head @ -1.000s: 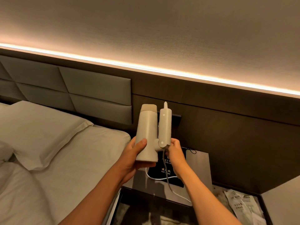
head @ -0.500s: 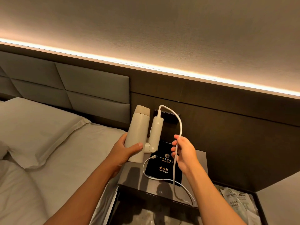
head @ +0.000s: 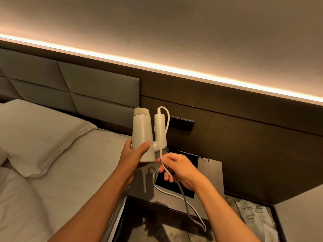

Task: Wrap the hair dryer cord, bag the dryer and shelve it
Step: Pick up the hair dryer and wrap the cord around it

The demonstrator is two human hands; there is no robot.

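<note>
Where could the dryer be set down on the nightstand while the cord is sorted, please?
Bare top shows on the nightstand right of the black bag, up to the wall panel, and in a strip left of the bag by the bed. The front edge is crowded: the cord loops there.

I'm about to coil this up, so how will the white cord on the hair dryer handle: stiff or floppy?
Probably floppy: the thin white cord arches off the handle tip of the beige folded hair dryer and droops in slack loops below the right hand. It likely holds gentle curves, not sharp bends. The loose tail may swing while the left hand steadies the dryer.
</note>
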